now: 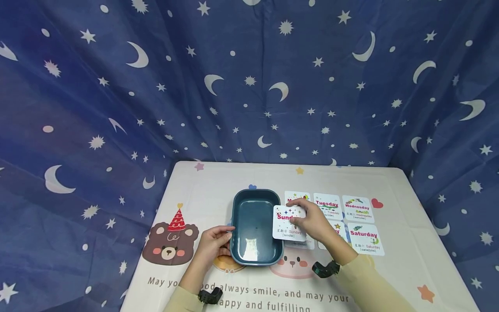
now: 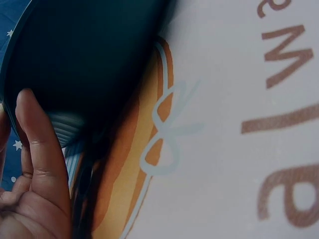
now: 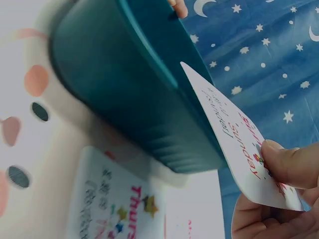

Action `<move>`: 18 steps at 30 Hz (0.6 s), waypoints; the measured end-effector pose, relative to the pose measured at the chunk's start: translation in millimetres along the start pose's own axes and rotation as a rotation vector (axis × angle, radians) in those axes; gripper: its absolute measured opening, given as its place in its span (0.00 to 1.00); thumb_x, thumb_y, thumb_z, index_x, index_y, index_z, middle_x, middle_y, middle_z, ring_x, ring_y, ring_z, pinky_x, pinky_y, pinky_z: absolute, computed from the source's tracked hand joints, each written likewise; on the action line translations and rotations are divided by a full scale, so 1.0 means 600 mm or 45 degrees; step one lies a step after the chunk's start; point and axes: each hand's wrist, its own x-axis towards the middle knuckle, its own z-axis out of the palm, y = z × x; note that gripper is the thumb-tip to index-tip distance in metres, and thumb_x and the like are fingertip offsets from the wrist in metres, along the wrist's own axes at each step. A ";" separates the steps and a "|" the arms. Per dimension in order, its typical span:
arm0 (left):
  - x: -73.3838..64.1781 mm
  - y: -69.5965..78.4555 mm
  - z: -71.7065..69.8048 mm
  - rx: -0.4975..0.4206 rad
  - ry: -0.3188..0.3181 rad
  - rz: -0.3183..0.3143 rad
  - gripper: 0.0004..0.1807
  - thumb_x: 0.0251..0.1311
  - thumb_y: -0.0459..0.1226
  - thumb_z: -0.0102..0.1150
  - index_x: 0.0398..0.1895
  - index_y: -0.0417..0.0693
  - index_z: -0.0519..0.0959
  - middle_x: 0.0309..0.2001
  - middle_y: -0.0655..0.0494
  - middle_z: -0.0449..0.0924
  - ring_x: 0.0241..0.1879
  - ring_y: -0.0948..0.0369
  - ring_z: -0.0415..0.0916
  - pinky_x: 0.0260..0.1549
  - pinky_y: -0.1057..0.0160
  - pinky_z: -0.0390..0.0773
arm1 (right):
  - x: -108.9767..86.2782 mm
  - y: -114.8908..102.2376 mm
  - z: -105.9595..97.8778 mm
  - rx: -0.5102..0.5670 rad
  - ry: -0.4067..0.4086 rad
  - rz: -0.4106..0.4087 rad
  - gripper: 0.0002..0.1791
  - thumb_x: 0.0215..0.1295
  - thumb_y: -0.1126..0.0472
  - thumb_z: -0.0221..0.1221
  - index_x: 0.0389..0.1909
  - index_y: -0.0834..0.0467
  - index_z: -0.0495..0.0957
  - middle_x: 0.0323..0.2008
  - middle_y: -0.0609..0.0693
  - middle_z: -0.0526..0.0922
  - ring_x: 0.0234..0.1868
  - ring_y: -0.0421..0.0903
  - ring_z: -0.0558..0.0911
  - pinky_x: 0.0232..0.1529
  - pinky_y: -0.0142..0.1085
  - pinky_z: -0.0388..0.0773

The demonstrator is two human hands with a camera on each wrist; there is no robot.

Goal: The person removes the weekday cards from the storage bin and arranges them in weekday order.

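Observation:
My left hand grips the left rim of a dark teal plastic box, which shows nothing inside. In the left wrist view the thumb lies against the box's wall. At the box's right edge, my right hand pinches a white Sunday card between thumb and fingers. The right wrist view shows that card held tilted, one corner overlapping the box's rim. Beneath it on the table lies the Thursday card, partly hidden in the head view.
Right of the box lie more weekday cards in two rows: Monday, Tuesday, Wednesday, a partly covered card and Saturday. They lie on a table with a printed cloth, before a starry blue curtain.

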 end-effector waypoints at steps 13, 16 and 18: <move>0.001 0.003 -0.004 -0.044 -0.046 0.006 0.21 0.75 0.29 0.61 0.66 0.28 0.78 0.29 0.55 0.80 0.24 0.63 0.78 0.24 0.64 0.88 | -0.050 0.040 -0.030 -0.005 0.011 0.087 0.25 0.64 0.70 0.71 0.62 0.52 0.83 0.68 0.58 0.82 0.65 0.56 0.83 0.69 0.52 0.80; 0.001 0.006 -0.004 -0.029 -0.051 0.015 0.20 0.74 0.29 0.62 0.65 0.27 0.78 0.27 0.56 0.80 0.22 0.64 0.77 0.24 0.65 0.88 | -0.059 0.051 -0.040 -0.003 0.009 0.076 0.25 0.64 0.70 0.71 0.61 0.54 0.83 0.67 0.59 0.82 0.62 0.55 0.84 0.64 0.43 0.82; 0.002 0.008 -0.003 -0.014 -0.054 0.023 0.20 0.74 0.28 0.62 0.65 0.26 0.78 0.27 0.56 0.80 0.21 0.64 0.77 0.23 0.65 0.88 | -0.064 0.060 -0.045 0.015 0.003 0.074 0.25 0.63 0.71 0.72 0.61 0.56 0.83 0.66 0.61 0.82 0.57 0.53 0.86 0.56 0.34 0.83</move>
